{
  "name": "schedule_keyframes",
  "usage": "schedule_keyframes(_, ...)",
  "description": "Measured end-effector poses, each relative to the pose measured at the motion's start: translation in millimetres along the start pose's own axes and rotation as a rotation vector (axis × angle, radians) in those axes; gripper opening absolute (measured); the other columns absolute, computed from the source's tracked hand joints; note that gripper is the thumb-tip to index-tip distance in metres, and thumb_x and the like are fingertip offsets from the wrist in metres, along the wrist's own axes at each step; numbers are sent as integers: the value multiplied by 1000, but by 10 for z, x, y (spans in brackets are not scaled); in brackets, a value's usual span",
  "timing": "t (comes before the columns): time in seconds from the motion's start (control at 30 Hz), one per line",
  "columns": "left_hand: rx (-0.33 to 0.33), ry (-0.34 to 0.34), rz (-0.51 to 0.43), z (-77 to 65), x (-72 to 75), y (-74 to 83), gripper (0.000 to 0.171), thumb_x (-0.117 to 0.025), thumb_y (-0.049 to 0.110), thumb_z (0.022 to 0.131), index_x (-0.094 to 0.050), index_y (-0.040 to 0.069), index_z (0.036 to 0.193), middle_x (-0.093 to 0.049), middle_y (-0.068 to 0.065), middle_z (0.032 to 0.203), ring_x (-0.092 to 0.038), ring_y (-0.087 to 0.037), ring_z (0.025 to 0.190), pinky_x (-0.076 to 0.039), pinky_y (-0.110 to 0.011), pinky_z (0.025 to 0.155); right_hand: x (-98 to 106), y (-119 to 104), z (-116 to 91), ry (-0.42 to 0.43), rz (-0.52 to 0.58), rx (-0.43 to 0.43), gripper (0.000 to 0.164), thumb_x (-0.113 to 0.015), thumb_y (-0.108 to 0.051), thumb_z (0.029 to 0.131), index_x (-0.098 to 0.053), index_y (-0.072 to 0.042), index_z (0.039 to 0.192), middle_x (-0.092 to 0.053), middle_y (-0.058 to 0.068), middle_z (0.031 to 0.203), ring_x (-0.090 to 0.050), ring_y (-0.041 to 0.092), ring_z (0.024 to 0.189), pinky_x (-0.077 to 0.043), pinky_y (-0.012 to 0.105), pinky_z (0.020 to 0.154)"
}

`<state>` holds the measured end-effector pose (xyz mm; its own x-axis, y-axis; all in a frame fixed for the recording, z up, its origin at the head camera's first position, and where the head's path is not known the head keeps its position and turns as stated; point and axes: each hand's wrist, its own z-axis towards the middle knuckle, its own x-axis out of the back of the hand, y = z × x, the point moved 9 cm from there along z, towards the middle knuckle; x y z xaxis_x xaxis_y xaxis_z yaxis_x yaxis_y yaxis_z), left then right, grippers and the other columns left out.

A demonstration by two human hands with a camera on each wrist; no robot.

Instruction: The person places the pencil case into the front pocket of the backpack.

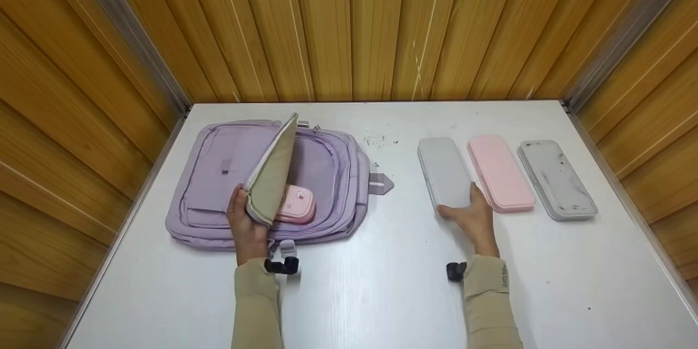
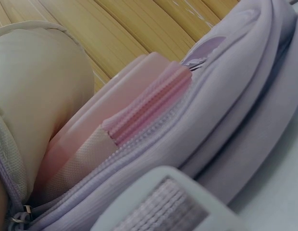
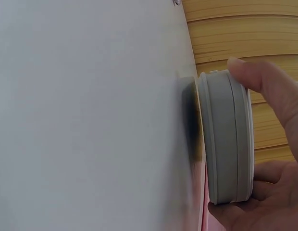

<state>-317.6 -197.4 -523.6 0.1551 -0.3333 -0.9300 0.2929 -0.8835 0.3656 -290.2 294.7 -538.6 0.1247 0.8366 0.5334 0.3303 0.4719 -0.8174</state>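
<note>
A lilac backpack [image 1: 212, 169] lies on the table with its front pocket unzipped. My left hand [image 1: 248, 229] grips the edge of the pocket flap [image 1: 272, 180] and holds it raised, beige lining showing. Inside the pocket sits a pink case [image 1: 297, 204], partly hidden by the flap; in the left wrist view a pink zipped edge [image 2: 149, 106] shows beside the pocket's zip. My right hand [image 1: 471, 218] grips the near end of a light grey pencil case [image 1: 444, 166], thumb on one long side and fingers on the other. The case [image 3: 226, 139] appears edge-on in the right wrist view.
Right of the grey case lie a pink pencil case [image 1: 500, 174] and a grey pencil case with dark smudges [image 1: 559, 180]. A lilac strap end [image 1: 380, 184] sticks out from the backpack's right side. Wood-panelled walls [image 1: 376, 27] enclose the white table [image 1: 376, 294].
</note>
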Motion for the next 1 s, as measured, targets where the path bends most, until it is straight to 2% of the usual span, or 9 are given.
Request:
schedule_keyframes(0.33, -8, -31, -9, 4, -16, -1, 16, -80, 6, 73, -75, 9, 88, -71, -8, 92, -67, -20, 85, -56, -31, 75, 36, -78, 13, -8, 12, 16, 116, -82, -29, 73, -2, 2, 152, -4, 23, 159, -6, 41, 147, -13, 49, 120)
schedule_keyframes(0.77, -2, -25, -47, 1, -8, 2, 20, -81, 3, 70, -74, 6, 88, -69, -11, 95, -66, -22, 85, -56, -33, 75, 103, -296, 10, 24, 9, 88, 114, -83, -27, 72, -6, 1, 152, -7, 23, 159, -8, 40, 147, -14, 49, 120)
schedule_keyframes(1.0, -8, -2, -2, 9, 18, 1, 17, -81, 6, 72, -74, 8, 87, -69, -9, 93, -67, -21, 83, -56, -31, 74, 83, -379, -4, 15, 5, 124, 114, -83, -29, 71, -8, -2, 153, -9, 21, 160, -10, 40, 147, -15, 51, 120)
